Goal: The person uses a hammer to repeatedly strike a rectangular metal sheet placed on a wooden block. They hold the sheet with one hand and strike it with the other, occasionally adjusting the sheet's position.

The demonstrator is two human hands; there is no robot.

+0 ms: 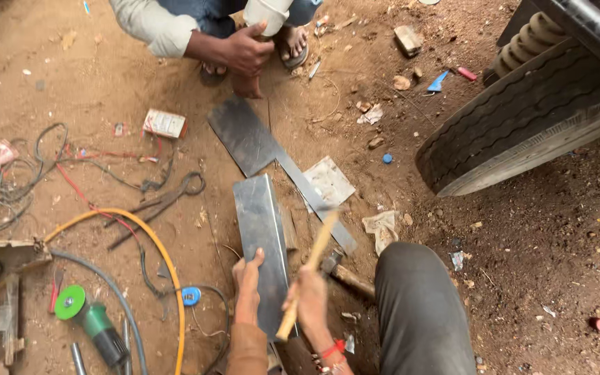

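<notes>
Metal sheet [264, 239]: a long grey steel piece, dull sheen, folded along one long edge, lying on the dirt floor [557, 243] at lower centre of the frame.
My left hand [247, 281]: flat on the sheet's near end, fingers stretched out, pressing it.
My right hand [308, 298]: fist wrapped around a hammer [310, 267] with a pale wooden handle, raised over the sheet's right edge; its head is blurred.
Second sheet [248, 139]: darker, lying just beyond mine toward upper centre.

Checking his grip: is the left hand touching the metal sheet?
Touching. The head view shows the left hand lying flat along the metal sheet's left edge, with no gap.
</notes>
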